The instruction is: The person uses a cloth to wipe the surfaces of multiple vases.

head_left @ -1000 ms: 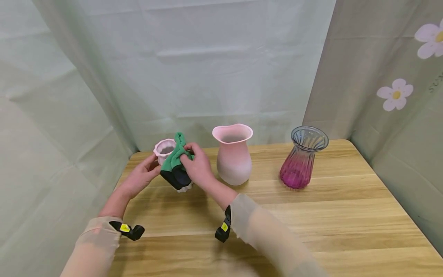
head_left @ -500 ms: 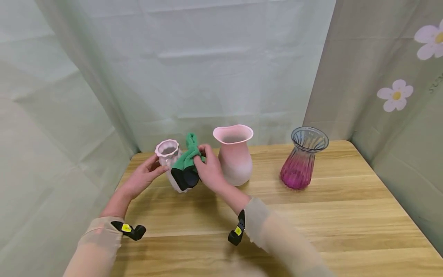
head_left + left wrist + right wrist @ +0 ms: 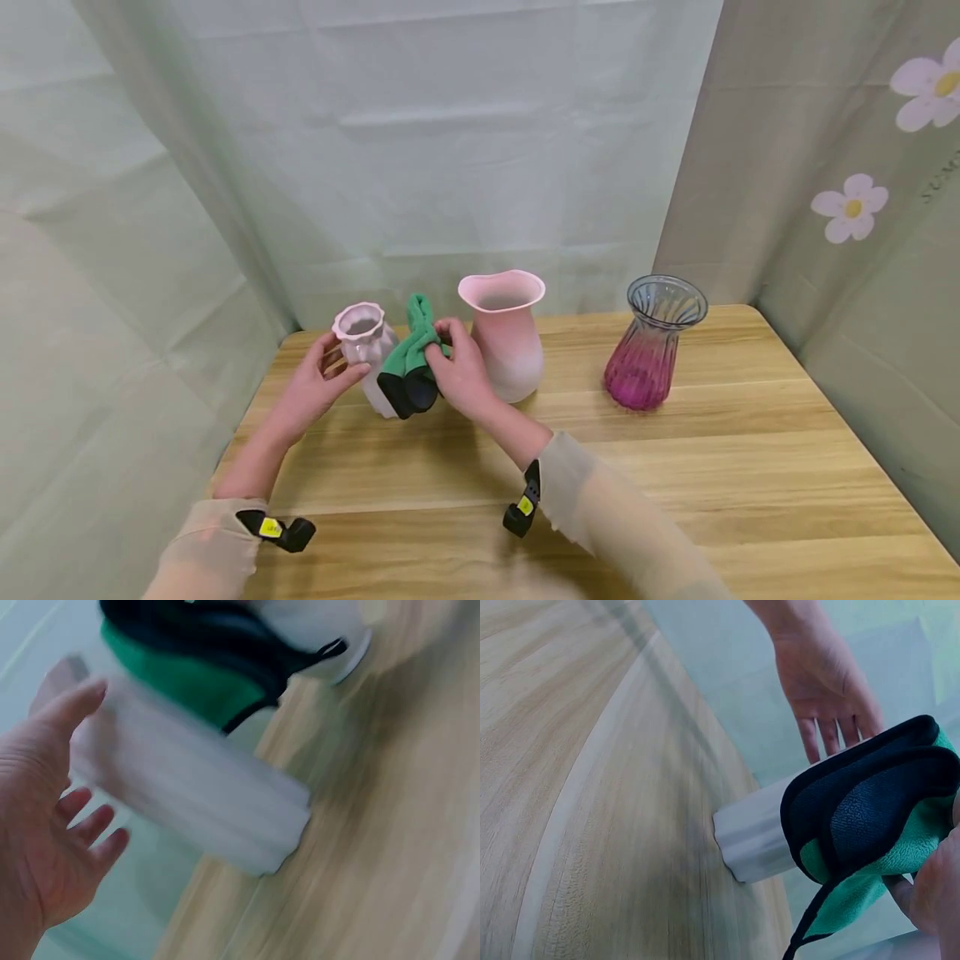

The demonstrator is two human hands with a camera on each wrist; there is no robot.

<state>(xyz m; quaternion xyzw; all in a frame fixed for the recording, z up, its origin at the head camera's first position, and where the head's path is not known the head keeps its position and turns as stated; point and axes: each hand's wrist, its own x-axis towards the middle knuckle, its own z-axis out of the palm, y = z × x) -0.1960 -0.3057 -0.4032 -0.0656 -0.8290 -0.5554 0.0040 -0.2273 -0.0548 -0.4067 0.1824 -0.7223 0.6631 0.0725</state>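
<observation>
A pale pink, ribbed vase (image 3: 381, 354) with a scalloped rim stands at the table's left back. My left hand (image 3: 309, 387) is at its neck, thumb in front and fingers spread on the left side. In the left wrist view, the thumb overlaps the vase (image 3: 195, 780) while the fingers (image 3: 94, 825) show apart from its wall. With my right hand (image 3: 465, 375) I pinch a bunched green cloth (image 3: 411, 354) with dark panels and black edging, right beside the vase. The cloth (image 3: 877, 817) hides part of the vase in the right wrist view.
Just behind my right hand stands a pink-to-white vase (image 3: 510, 350) with a wavy rim. Farther right is a ribbed glass vase (image 3: 645, 358), blue above and magenta below. Curtains (image 3: 480, 150) enclose the wooden table (image 3: 712, 483) at the back and sides.
My right hand has drawn the cloth rightward from the vase's front, uncovering more of it. My left hand's fingers have loosened at the neck, and its wrist has lowered slightly.
</observation>
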